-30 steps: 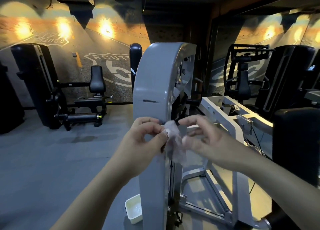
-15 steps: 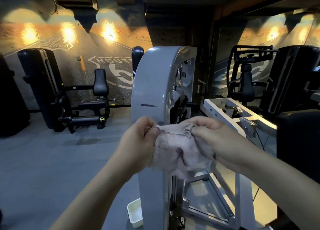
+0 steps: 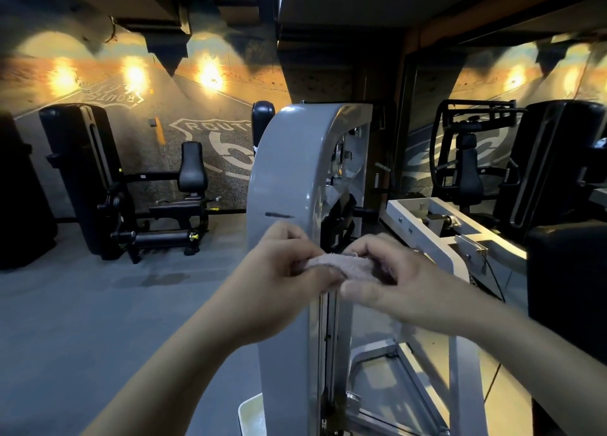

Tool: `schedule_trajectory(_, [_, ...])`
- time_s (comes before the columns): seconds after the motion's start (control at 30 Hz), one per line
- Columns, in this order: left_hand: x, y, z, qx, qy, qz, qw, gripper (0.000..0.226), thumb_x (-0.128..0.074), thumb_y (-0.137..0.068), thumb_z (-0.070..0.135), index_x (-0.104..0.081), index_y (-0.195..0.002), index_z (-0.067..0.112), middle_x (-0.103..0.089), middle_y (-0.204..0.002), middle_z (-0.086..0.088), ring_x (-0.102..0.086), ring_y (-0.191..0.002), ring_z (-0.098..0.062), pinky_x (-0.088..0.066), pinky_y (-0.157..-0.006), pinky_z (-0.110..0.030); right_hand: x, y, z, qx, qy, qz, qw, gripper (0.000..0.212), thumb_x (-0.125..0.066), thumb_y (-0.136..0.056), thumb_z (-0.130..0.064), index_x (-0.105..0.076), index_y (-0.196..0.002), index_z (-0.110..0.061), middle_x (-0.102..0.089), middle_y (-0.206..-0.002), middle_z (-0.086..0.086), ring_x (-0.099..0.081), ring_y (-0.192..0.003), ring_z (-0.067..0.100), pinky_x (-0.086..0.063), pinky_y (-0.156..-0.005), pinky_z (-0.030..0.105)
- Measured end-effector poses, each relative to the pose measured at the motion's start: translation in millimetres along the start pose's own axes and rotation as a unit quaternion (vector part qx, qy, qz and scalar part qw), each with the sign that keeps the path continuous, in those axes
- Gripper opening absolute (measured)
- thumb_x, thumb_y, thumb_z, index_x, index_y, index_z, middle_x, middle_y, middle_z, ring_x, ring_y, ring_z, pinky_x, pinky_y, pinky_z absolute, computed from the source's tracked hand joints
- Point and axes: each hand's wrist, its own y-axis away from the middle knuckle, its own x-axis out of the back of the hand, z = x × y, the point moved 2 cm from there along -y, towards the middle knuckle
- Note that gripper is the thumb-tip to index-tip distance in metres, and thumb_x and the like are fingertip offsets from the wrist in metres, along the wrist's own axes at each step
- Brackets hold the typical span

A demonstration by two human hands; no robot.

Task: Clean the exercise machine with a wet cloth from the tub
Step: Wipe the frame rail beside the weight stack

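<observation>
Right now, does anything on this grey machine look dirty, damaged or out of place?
Yes: a short dark streak marks the grey machine, just above the left hand. It stands out against even paint; whether grime or a scratch, I cannot tell.

dim, warm wall spotlights, fisheye edges

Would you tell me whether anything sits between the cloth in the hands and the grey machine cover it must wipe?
Nothing visible does. The left hand and right hand pinch the cloth directly in front of the grey machine cover, with no object between them.
</observation>
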Motion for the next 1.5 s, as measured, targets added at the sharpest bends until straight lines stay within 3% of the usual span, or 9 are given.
schedule_trajectory(0.13, [2, -5, 11, 0.058, 0.164, 0.010, 0.985, 0.025, -0.072, -0.090, 0.036, -0.078, -0.076, 0.016, -0.062, -0.087, 0.005, -0.059, -0.073, -0.008, -0.043, -0.063, -0.021, -9, -5, 1, 0.033, -0.034, 0.195, 0.980, 0.041, -0.083, -0.074, -0.051, -0.056, -0.103, -0.042, -0.037, -0.121, -0.018, -0.048, -0.106, -0.013, -0.040, -0.080, 0.001])
schedule_trajectory(0.23, [-2, -9, 17, 0.103, 0.228, 0.000, 0.968, 0.026, -0.062, -0.100, 0.026, -0.077, -0.090, 0.007, -0.061, -0.072, -0.027, -0.052, -0.055, -0.021, -0.041, -0.050, -0.027, -15, -7, 8, 0.059, -0.083, 0.309, 0.946, 0.055, -0.087, -0.074, -0.043, -0.046, -0.110, -0.050, -0.040, -0.116, -0.021, -0.053, -0.105, -0.005, -0.050, -0.078, 0.012])
schedule_trajectory(0.4, [-2, -28, 22, 0.085, 0.220, 0.087, 0.968, 0.019, -0.079, -0.087, 0.031, -0.074, -0.096, 0.015, -0.073, -0.073, -0.010, -0.065, -0.063, -0.021, -0.049, -0.062, -0.032, -14, -9, 2, 0.160, -0.141, 0.311, 0.926, 0.033, -0.070, -0.090, -0.037, -0.055, -0.117, -0.048, -0.057, -0.118, -0.012, -0.064, -0.107, 0.008, -0.056, -0.080, 0.021])
schedule_trajectory(0.63, [8, -44, 40, 0.064, 0.193, 0.050, 0.978, 0.030, -0.063, -0.101, 0.038, -0.080, -0.097, 0.014, -0.078, -0.097, -0.010, -0.075, -0.093, -0.026, -0.058, -0.087, -0.044, 0, -36, -4, 0.229, -0.181, 0.332, 0.897, 0.021, -0.071, -0.094, -0.013, -0.071, -0.114, -0.018, -0.069, -0.110, 0.003, -0.070, -0.106, 0.019, -0.061, -0.086, 0.035])
schedule_trajectory(0.83, [54, -61, 34, 0.060, 0.107, 0.271, 0.955, 0.021, -0.061, -0.096, 0.031, -0.073, -0.086, 0.017, -0.069, -0.092, -0.016, -0.060, -0.074, -0.019, -0.046, -0.070, -0.034, 79, -107, -37, 0.258, 0.010, 0.465, 0.847, 0.023, -0.069, -0.098, -0.017, -0.073, -0.120, -0.018, -0.066, -0.114, -0.005, -0.061, -0.104, -0.001, -0.049, -0.090, 0.012])
schedule_trajectory(1.0, [76, -81, 3, 0.109, 0.182, 0.325, 0.922, 0.033, -0.056, -0.084, 0.032, -0.067, -0.093, 0.002, -0.060, -0.085, -0.014, -0.054, -0.082, -0.022, -0.042, -0.076, -0.040, 78, -166, -65, 0.235, 0.118, 0.305, 0.916, 0.026, -0.054, -0.104, -0.027, -0.077, -0.098, -0.016, -0.074, -0.103, -0.006, -0.060, -0.090, -0.002, -0.051, -0.085, 0.028])
schedule_trajectory(1.1, [82, -87, -15, 0.116, 0.212, 0.340, 0.909, 0.027, -0.051, -0.092, 0.025, -0.066, -0.089, 0.003, -0.060, -0.086, -0.007, -0.052, -0.084, -0.022, -0.041, -0.078, -0.039, 33, -146, -70, 0.342, 0.274, 0.269, 0.858, 0.026, -0.053, -0.098, -0.024, -0.076, -0.091, -0.017, -0.075, -0.103, -0.004, -0.063, -0.098, 0.020, -0.044, -0.096, 0.046])
schedule_trajectory(1.27, [87, -98, -37, 0.120, 0.227, 0.361, 0.897, 0.027, -0.046, -0.097, 0.013, -0.066, -0.080, 0.008, -0.062, -0.080, -0.004, -0.054, -0.083, -0.022, -0.043, -0.079, -0.039, -4, -118, -59, 0.421, 0.430, 0.165, 0.782, 0.034, -0.048, -0.099, -0.024, -0.073, -0.122, -0.022, -0.066, -0.136, -0.004, -0.056, -0.132, 0.020, -0.038, -0.113, 0.042])
schedule_trajectory(1.5, [93, -115, -66, 0.137, 0.236, 0.363, 0.891, 0.030, -0.050, -0.093, 0.015, -0.067, -0.069, 0.011, -0.064, -0.076, -0.005, -0.056, -0.079, -0.022, -0.044, -0.075, -0.039, 97, -204, -94, 0.084, 0.290, 0.138, 0.943, 0.042, -0.037, -0.105, -0.052, -0.050, -0.144, -0.050, -0.050, -0.151, -0.012, -0.048, -0.131, 0.016, -0.044, -0.088, 0.033])
